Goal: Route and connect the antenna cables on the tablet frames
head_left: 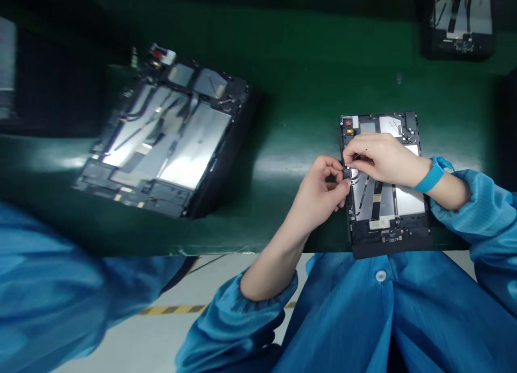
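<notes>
An opened tablet lies on the green bench in front of me, its silver battery plates, black frame and flat cables exposed. My left hand is at its left edge, thumb and fingers closed in a pinch against the frame. From above, my right hand reaches across the tablet, its fingertips pinched together just over the same edge. A thin dark strand shows by the right fingers, but what they grip is too small to make out. Both sets of fingertips are close together near the upper left of the tablet.
To the left, a stack of similar opened tablets stands on the green bench. Another opened tablet lies at the back right. A dark stack is at the far left, and a person's blue sleeve shows at lower left.
</notes>
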Demonstrator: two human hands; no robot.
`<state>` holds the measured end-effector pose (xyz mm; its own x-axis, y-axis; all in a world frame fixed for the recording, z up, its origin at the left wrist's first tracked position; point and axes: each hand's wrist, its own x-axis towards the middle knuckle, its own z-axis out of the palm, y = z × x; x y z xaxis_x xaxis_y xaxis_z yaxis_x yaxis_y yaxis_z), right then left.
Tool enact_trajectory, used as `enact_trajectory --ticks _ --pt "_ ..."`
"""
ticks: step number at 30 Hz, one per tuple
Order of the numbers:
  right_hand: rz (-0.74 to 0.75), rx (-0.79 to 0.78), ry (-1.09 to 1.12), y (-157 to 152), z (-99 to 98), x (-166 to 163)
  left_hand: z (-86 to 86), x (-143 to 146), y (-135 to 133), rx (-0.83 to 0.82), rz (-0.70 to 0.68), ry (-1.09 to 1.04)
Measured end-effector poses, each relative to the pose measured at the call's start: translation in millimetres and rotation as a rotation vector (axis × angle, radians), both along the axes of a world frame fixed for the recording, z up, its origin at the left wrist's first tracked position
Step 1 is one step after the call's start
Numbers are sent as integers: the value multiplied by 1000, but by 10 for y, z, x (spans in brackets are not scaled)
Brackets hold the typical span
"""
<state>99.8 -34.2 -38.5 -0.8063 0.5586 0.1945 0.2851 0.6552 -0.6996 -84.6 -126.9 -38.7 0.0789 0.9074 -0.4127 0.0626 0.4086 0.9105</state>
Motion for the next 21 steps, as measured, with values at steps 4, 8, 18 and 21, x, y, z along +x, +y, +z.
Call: enact_trajectory --ticks 4,8,18,21 --pt "-50 49 -21 71 12 -29 2 2 98 13 -25 61" --pt "-112 0 -31 107 10 -53 24 -17 221 8 -61 108" --pt "-117 -26 -25 104 -1 -73 95 3 355 -91 -81 138" --pt "-179 -27 2 112 -11 -83 109 14 378 -142 -76 108"
